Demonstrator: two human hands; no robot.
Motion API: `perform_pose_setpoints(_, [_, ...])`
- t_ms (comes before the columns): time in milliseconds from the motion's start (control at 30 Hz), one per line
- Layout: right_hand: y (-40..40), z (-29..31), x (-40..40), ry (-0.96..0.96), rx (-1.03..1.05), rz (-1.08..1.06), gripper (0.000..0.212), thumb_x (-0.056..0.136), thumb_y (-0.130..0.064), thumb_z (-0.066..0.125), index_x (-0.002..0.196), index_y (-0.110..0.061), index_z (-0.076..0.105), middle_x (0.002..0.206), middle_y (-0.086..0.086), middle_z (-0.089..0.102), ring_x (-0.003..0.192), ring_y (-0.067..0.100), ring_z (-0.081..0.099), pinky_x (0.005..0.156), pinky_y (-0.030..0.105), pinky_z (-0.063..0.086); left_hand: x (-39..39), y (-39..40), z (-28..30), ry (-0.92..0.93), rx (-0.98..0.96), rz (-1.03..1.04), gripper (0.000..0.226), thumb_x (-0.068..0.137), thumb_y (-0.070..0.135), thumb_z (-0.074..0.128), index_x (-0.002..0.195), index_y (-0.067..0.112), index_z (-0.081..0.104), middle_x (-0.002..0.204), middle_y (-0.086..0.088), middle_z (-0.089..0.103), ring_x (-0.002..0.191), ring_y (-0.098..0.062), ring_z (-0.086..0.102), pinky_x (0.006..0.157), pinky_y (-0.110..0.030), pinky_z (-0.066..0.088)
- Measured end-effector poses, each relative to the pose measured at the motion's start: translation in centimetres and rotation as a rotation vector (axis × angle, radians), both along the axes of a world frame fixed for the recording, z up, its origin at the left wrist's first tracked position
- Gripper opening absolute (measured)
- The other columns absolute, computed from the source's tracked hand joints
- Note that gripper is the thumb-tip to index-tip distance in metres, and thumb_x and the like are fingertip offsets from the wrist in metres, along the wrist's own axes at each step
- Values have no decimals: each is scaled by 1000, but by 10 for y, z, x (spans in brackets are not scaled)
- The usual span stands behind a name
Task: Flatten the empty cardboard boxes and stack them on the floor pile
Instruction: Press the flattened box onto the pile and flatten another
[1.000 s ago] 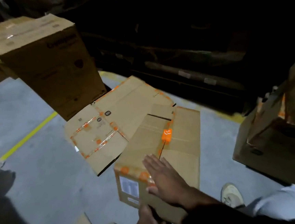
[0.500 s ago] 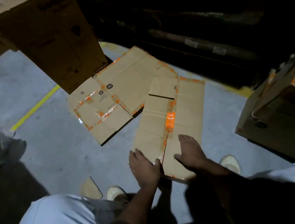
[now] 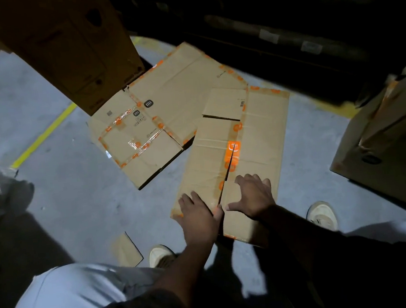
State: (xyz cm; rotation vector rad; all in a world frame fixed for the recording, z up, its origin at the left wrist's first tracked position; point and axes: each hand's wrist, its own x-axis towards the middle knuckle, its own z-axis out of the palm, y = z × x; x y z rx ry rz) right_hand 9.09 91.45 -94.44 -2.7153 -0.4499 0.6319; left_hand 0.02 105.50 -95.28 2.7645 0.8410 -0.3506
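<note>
On the floor, flattened box (image 3: 256, 134), left hand (image 3: 197, 218) and right hand (image 3: 254, 196) pressing it, fingers spread

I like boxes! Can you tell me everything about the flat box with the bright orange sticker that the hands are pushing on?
The flat box is brown cardboard, squashed flat on the grey floor. Orange-printed tape runs along its long middle seam, which has split open under a bright orange sticker. One short flap at its far end lifts slightly. Its far corner overlaps another flattened box. The left hand and right hand press flat on its near end, either side of the seam.
</note>
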Motion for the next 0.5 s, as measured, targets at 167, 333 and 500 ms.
perform_pose_setpoints(167, [-8,21,-4,-215,52,99,65,69,-65,75,118,-27,56,108,-7,58,105,17,47,87,37,30,14,11,29,-66,244,-271,16,93,29,61,90,13,64,70,-4,66,57,-25,66,46,-27,39])
perform_pose_setpoints(333, [-16,59,-21,-411,47,181,49,70,-58,78,102,-27,58,99,-8,58,95,17,47,83,37,36,39,40,62,-144,120,-188,25,104,25,46,94,11,64,88,-11,71,80,-32,68,61,-34,41])
perform_pose_setpoints(500, [-20,103,-45,-379,107,333,26,85,-38,69,105,-26,58,103,-4,60,99,20,55,75,36,46,54,66,85,-181,6,-199,34,105,30,46,85,8,62,85,-13,67,83,-33,64,63,-33,37])
